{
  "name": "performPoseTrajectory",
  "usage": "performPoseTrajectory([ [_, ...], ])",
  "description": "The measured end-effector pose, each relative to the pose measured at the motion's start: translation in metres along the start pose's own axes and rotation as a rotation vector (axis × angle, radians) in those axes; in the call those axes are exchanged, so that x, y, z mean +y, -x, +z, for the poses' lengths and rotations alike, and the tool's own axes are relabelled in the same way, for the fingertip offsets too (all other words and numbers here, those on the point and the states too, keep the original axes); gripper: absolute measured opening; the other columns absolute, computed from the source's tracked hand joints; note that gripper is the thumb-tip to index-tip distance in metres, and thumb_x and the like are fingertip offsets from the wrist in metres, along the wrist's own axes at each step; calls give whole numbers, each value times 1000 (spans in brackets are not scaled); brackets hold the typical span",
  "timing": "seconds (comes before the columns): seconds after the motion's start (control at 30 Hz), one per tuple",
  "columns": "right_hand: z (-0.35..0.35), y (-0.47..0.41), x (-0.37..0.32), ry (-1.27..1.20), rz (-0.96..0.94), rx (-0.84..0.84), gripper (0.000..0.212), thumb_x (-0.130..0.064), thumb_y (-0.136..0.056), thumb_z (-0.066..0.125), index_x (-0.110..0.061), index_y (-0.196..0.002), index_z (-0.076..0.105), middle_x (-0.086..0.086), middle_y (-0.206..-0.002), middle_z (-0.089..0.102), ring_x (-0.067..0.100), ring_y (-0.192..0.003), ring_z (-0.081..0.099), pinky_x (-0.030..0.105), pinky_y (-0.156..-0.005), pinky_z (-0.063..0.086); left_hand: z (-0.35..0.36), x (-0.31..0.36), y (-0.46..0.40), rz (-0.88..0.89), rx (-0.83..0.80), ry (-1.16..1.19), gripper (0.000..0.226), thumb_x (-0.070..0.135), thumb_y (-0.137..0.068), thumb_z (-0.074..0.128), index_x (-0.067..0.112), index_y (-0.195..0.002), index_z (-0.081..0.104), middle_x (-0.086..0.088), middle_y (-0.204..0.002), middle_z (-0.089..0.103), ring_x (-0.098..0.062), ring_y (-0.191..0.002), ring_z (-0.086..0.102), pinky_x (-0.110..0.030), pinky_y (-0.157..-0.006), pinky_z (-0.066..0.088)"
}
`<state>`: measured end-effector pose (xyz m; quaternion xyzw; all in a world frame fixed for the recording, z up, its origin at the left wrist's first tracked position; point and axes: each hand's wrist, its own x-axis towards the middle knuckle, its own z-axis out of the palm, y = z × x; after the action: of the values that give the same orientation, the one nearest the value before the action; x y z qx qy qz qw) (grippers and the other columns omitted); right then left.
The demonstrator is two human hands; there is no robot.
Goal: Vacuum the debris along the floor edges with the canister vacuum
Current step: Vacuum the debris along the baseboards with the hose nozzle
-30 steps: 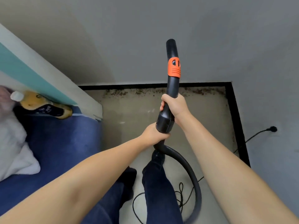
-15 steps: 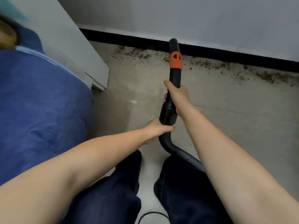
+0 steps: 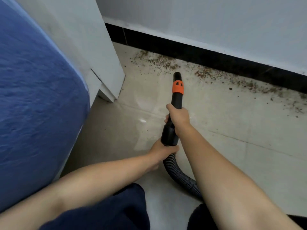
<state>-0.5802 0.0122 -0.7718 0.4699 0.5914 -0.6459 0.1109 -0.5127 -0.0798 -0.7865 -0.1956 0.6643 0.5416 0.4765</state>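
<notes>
two hands grip one vacuum wand (image 3: pixel 177 95): left hand (image 3: pixel 163 151) low, right hand (image 3: pixel 178 117) higher, near debris (image 3: pixel 159 61).

Open floor (image 3: pixel 232 123) is left ahead and to the right of the nozzle (image 3: pixel 177 76), up to the black baseboard (image 3: pixel 216 61), along which debris (image 3: pixel 207 75) is scattered. Passage to the left is blocked by the white bed frame (image 3: pixel 99 55) and the blue mattress (image 3: pixel 33 97). Behind, room is taken by the hose (image 3: pixel 179 173).
</notes>
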Motion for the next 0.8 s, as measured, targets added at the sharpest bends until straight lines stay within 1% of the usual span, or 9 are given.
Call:
performPoseTrajectory([
  [0.1, 3, -2, 2, 23, 28, 11, 14, -19, -84, 62, -15, -81, 48, 5, -57, 53, 16, -44, 51, 27, -50, 47, -1, 0, 1, -26, -2, 44, 35, 5, -77, 65, 6, -111, 60, -3, -75, 61, -20, -75, 58, -30, -71, 47],
  [0.27, 14, -4, 20, 125, 8, -29, 14, -19, -83, 61, -15, -83, 48, 4, -56, 53, 15, -41, 51, 27, -48, 46, 1, -21, -1, -68, 47, 85, 28, 11, -77, 67, 8, -105, 61, -4, -80, 64, -19, -75, 60, -26, -65, 49],
  [0.3, 15, -3, 20, 150, 7, -47, 14, -19, -83, 61, -15, -84, 48, 4, -57, 54, 15, -41, 51, 26, -48, 45, 3, -23, 1, -75, 61, 107, 30, 11, -78, 67, 9, -107, 61, -5, -85, 66, -20, -79, 61, -27, -67, 50],
  [0.37, 18, 0, 18, 186, 12, -85, 14, -18, -83, 61, -13, -84, 48, 6, -58, 54, 17, -42, 51, 25, -46, 44, 6, -24, 7, -76, 86, 163, 34, 12, -79, 68, 13, -112, 61, -8, -98, 69, -22, -90, 63, -34, -79, 52],
  [0.43, 25, 3, 14, 225, 10, -120, 14, -18, -84, 61, -10, -85, 49, 7, -58, 54, 17, -42, 50, 25, -45, 43, 5, -23, 11, -62, 111, 203, 38, 13, -79, 68, 16, -116, 59, -8, -105, 69, -22, -95, 64, -37, -87, 52],
  [0.5, 37, 4, 13, 253, -7, -146, 15, -18, -84, 61, -9, -84, 49, 7, -57, 53, 17, -40, 50, 24, -44, 43, 1, -22, 12, -42, 175, 221, 43, 15, -79, 69, 17, -119, 56, -7, -108, 68, -21, -98, 64, -39, -91, 52],
  [0.67, 75, -2, 9, 287, -51, -209, 16, -21, -83, 60, -11, -79, 49, 7, -56, 56, 14, -35, 51, 17, -36, 39, -21, -12, 9, 17, 379, 218, 41, 19, -80, 67, 11, -119, 56, -8, -109, 67, -24, -99, 63, -43, -91, 52],
  [0.73, 89, -3, 2, 268, -44, -237, 16, -20, -83, 61, -11, -81, 48, 7, -59, 56, 16, -40, 52, 22, -42, 43, -31, -6, 7, 21, 434, 218, 40, 21, -81, 67, 11, -118, 57, -9, -108, 67, -25, -98, 63, -42, -90, 52],
  [0.8, 101, -6, -4, 261, -30, -260, 17, -19, -83, 61, -9, -89, 50, 7, -61, 57, 18, -43, 54, 25, -46, 46, -39, -1, 4, 25, 476, 231, 40, 21, -81, 67, 12, -118, 56, -10, -108, 67, -26, -98, 63, -42, -90, 52],
])
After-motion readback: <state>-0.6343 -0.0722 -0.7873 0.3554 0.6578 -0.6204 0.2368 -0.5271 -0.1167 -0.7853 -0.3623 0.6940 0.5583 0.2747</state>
